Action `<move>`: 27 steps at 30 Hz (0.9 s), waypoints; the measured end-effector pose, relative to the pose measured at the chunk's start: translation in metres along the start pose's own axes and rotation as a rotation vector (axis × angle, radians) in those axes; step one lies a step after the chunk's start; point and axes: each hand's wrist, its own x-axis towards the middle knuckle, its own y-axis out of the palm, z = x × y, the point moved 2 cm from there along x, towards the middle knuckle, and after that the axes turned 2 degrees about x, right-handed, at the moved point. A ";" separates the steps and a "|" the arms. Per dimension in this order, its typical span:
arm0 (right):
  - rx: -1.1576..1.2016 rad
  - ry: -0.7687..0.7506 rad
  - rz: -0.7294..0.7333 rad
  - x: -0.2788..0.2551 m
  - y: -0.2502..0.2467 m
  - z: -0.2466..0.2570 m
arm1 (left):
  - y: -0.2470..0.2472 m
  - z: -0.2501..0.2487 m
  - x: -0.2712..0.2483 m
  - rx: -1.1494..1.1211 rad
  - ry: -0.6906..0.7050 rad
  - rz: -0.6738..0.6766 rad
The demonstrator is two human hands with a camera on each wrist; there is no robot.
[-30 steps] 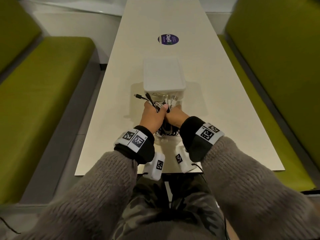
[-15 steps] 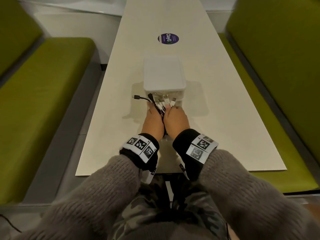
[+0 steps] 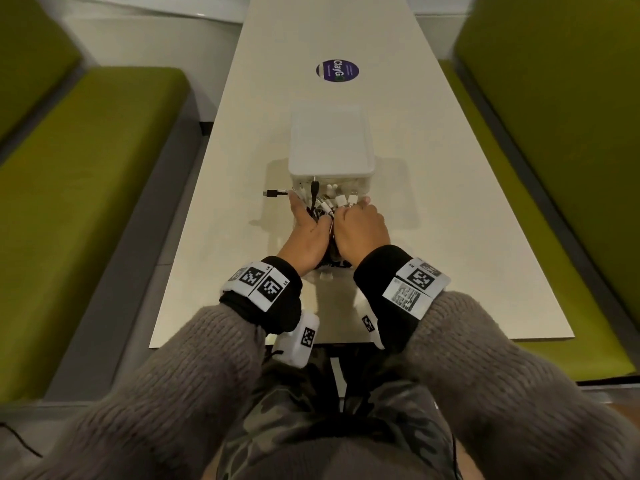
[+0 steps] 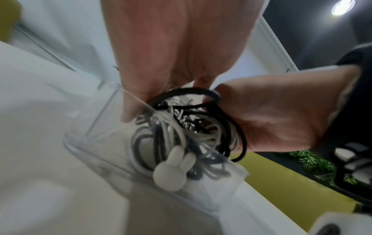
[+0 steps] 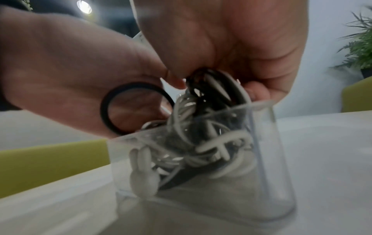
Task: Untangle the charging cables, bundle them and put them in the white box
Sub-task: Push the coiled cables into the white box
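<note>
Both hands hold a bundle of black and white cables (image 3: 320, 209) in the mouth of a clear box (image 5: 203, 160) that stands on the long pale worktop (image 3: 433, 216), just in front of a white lid (image 3: 330, 142). The left hand (image 3: 304, 230) and the right hand (image 3: 360, 230) sit side by side, almost touching, with the cable loops between them. In the wrist views the fingers of each hand curl round the bundle and grip it: the lower loops are already down inside the box, while the upper loops and a black loop (image 5: 136, 108) are above the rim. A small white rabbit-shaped clip (image 4: 174, 171) hangs on the bundle, low inside the box near its wall. Plug ends stick up from the bundle toward the lid; one black plug (image 3: 273, 193) points out to the left over the worktop.

Farther along the worktop lies a round purple sticker (image 3: 337, 71) with white writing that reads "ClayG"; its smaller print is too small to read. Both wrists wear black bands with square black-and-white coded tags (image 3: 258, 282). Green benches (image 3: 86, 188) flank the worktop on both sides.
</note>
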 end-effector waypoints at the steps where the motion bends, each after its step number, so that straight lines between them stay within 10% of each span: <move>1: -0.011 0.007 0.006 0.000 -0.004 -0.001 | -0.001 -0.001 -0.002 0.001 0.029 0.005; 9: 0.127 0.080 -0.043 0.009 -0.010 -0.012 | 0.005 0.004 -0.011 0.386 0.176 -0.023; 16: 0.053 -0.068 0.033 0.002 -0.012 -0.005 | -0.006 0.005 -0.013 0.235 0.362 0.042; 27: 0.065 -0.025 -0.025 -0.016 -0.016 -0.003 | -0.005 0.006 -0.010 0.608 0.361 0.259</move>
